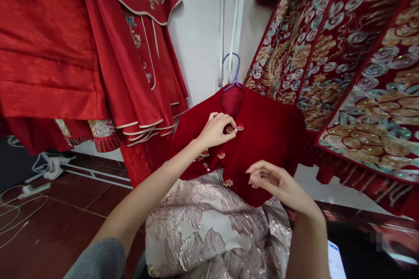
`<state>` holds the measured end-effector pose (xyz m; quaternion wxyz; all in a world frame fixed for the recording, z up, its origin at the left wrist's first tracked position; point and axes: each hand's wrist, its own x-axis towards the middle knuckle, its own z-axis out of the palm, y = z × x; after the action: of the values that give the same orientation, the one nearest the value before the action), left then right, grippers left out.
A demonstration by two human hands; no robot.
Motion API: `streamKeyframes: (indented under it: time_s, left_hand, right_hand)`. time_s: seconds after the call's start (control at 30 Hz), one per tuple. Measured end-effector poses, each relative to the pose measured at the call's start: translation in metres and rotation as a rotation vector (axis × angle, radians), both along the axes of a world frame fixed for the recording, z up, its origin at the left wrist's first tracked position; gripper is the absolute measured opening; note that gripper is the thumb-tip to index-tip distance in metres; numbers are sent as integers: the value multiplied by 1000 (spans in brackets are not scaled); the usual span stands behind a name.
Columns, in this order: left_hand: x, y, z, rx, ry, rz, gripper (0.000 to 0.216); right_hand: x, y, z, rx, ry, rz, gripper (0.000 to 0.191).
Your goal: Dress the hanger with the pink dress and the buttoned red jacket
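Observation:
A dark red velvet jacket (268,130) hangs in front of me on a purple hanger (234,82). Near its collar, my left hand (219,130) pinches a gold beaded button (230,130) at the front opening, thumb and fingertips together. Another flower-shaped button (240,127) sits just right of those fingertips. Lower on the front edge are a flower button (221,155) and a gold beaded one (228,183). My right hand (271,178) hovers by the jacket's lower right front, fingers loosely curled and slightly apart, with nothing visible in them.
Shiny floral brocade fabric (209,226) lies below the jacket. Red garments (131,52) hang at left, and sequinned embroidered ones (360,60) at right. White straps (236,21) hang above the hanger. Cables (26,200) lie on the tiled floor. A phone-like screen (334,261) shows at lower right.

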<state>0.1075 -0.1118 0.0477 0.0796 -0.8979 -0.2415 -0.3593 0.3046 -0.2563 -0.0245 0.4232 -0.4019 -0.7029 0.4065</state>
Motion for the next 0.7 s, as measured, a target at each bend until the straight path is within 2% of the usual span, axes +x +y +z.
streamKeyframes:
  time_s: [0.17, 0.33, 0.43, 0.53, 0.63, 0.7]
  left_hand:
    - [2, 2, 0, 260, 92, -5, 13]
    - [5, 6, 2, 358, 168, 108, 25]
    - [5, 7, 10, 316, 234, 204, 31]
    - [0, 7, 21, 232, 457, 347, 30]
    - [-10, 3, 30, 184, 722, 491, 29]
    - [-19, 0, 33, 165, 799, 536, 26]
  right_hand:
    - [0, -10, 4, 65, 107, 12, 12]
    - [-24, 0, 12, 211, 347, -177, 17]
    - [-55, 29, 30, 328, 411, -221, 39]
    - [-92, 69, 48, 378, 283, -226, 70]
    - [-119, 98, 53, 369, 64, -387, 101]
    - [-123, 105, 46, 364, -89, -537, 109]
